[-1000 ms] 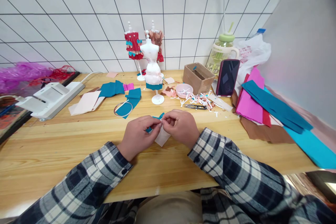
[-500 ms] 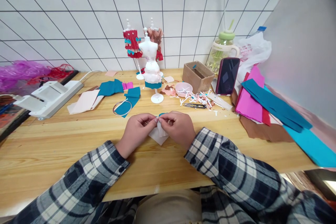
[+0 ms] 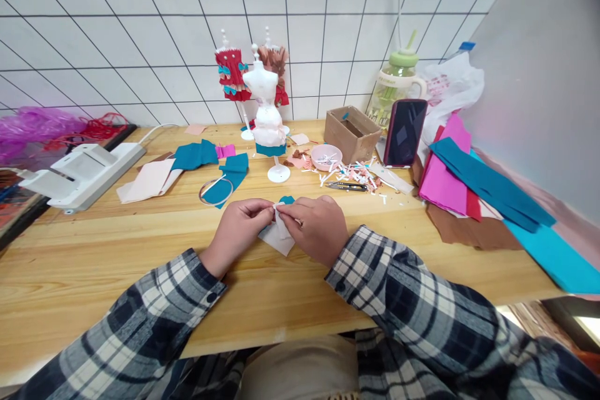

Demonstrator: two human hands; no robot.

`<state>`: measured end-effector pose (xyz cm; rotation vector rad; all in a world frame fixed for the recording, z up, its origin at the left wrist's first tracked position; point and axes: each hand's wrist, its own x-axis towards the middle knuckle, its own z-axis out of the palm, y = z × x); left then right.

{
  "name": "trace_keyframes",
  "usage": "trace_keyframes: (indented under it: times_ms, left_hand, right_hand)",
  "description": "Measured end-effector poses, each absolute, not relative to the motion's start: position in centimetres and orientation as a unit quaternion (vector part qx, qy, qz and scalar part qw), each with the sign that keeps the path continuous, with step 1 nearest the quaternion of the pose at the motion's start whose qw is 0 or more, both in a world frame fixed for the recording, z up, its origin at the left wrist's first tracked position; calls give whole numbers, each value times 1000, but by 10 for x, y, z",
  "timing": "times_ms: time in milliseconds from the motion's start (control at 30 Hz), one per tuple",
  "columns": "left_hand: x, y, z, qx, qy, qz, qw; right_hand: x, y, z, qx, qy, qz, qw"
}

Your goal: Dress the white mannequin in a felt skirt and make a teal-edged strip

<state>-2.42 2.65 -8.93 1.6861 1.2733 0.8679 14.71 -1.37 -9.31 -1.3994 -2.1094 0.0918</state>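
Observation:
Between both hands is a small white sheet of thin paper point(image 3: 277, 240), with a corner hanging down towards me and its top gathered at the fingertips. My left hand point(image 3: 239, 230) is closed, thumb and forefinger pinching the paper's upper end. My right hand point(image 3: 319, 228) is closed too, its fingertips pressed on the paper from the right. A teal scrap point(image 3: 287, 200) shows just behind the fingers; whether it touches the paper is hidden. Beyond the hands stands a small white dress form point(image 3: 266, 94), wrapped in pale material with a teal band at its base.
Two dressed mini forms stand behind, one in red point(image 3: 230, 75). Snips point(image 3: 347, 187) lie by a pink bowl point(image 3: 327, 155), paper clippings and a cardboard box point(image 3: 352, 131). A phone point(image 3: 405, 132) leans at right near coloured paper point(image 3: 445, 169). A wire ring point(image 3: 215, 190) and power strip point(image 3: 96, 169) are left.
My right fingers have shifted from a thumb-tip pinch to lying over the paper, and more of its folded top shows. The whole view has shifted slightly.

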Motion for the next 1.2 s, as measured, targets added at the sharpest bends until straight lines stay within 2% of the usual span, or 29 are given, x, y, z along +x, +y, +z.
trace_keyframes:
  times_ms: [300, 933, 1200]
  left_hand:
    - [-25, 24, -85, 672, 472, 345, 455]
    - [-27, 30, -90, 670, 513, 335, 420]
    - [-24, 24, -84, 733, 502, 293, 353]
  right_hand:
    - [150, -6, -96, -548, -759, 119, 331]
    - [149, -12, -93, -527, -792, 63, 302]
    - [151, -4, -95, -540, -735, 170, 373]
